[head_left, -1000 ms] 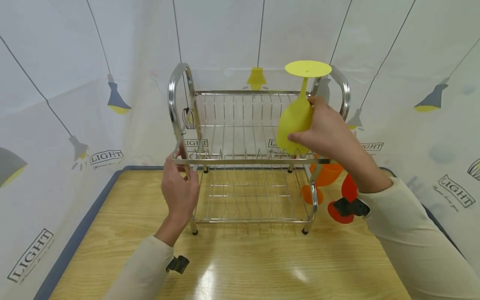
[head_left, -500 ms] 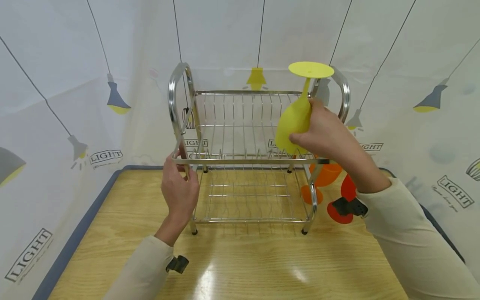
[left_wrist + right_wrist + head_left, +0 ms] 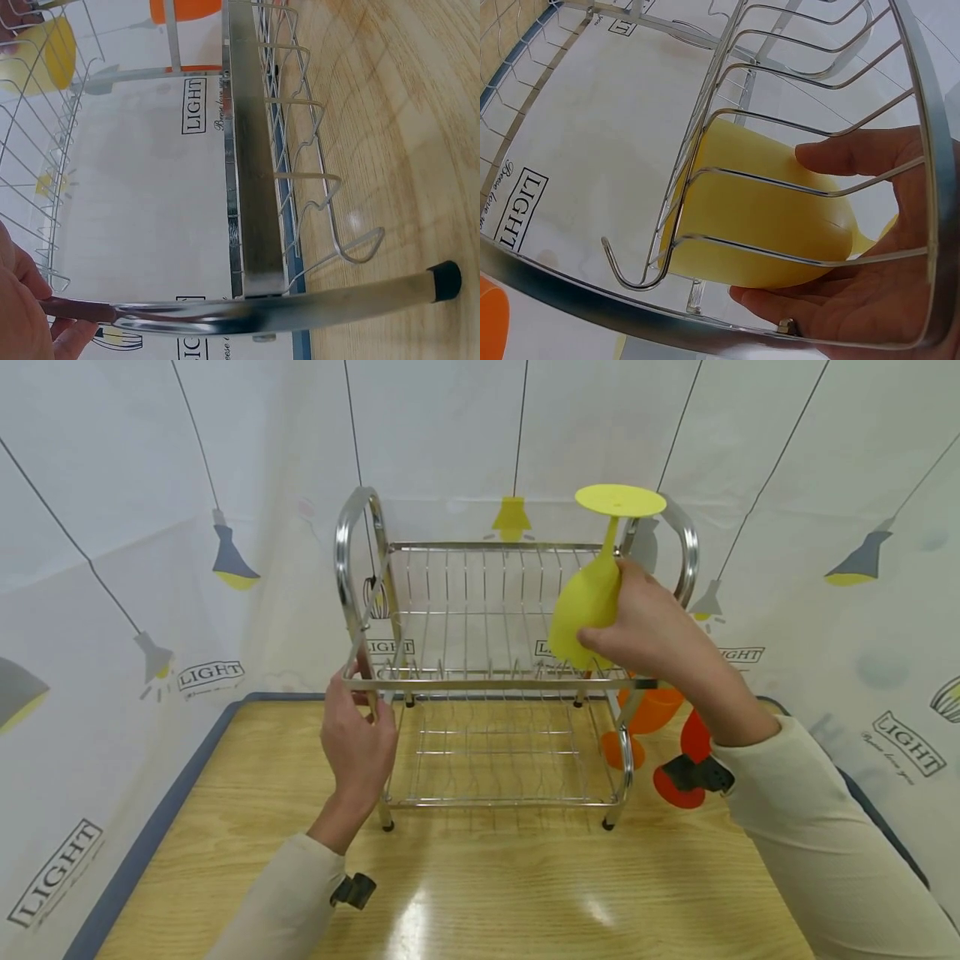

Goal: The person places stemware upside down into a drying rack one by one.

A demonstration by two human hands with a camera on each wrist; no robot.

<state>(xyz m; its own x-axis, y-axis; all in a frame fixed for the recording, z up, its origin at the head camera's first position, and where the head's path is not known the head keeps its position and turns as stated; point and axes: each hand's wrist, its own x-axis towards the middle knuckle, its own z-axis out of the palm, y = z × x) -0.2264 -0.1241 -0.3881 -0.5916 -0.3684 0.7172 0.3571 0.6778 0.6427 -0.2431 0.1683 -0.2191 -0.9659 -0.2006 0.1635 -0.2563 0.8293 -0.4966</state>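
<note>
In the head view my right hand grips the bowl of a yellow wine glass, which is upside down with its round base on top. The glass leans slightly, its rim down at the right end of the dish rack's upper tier. Through the wires in the right wrist view, the rim of the bowl meets the rack's wires, thumb on one side and fingers on the other. My left hand holds the rack's left front post, its fingers around the metal upright in the left wrist view.
An orange wine glass and a red wine glass stand upside up or down, partly hidden, right of the rack. The rack's lower tier sits above the wooden table. A printed sheet hangs behind.
The yellow wine glass has tilted slightly, its base shifting a little to the right and its rim a little to the left. My left hand stays on the post.
</note>
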